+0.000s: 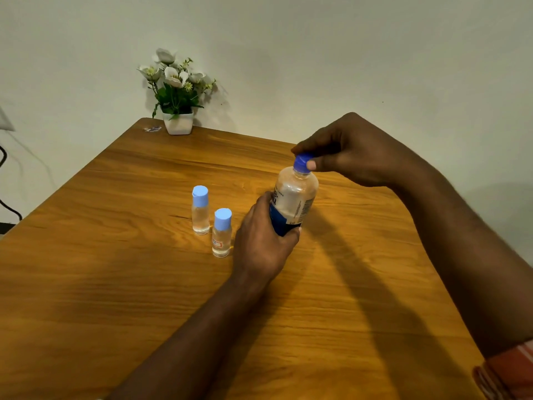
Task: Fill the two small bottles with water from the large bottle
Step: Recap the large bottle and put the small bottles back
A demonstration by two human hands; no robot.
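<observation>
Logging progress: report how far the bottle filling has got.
Done: both small bottles stand capped, apparently holding clear liquid. In hand: left hand grips the large bottle; right hand pinches its blue cap. Left: can't tell whether it's opening or closing.

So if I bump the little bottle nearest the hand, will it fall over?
Probably, yes. The nearer small bottle is tall and narrow on a small base, so a sideways bump would likely tip it. It looks like thin clear plastic, so it is probably light. Its round body might then roll across the smooth wooden table.
</observation>
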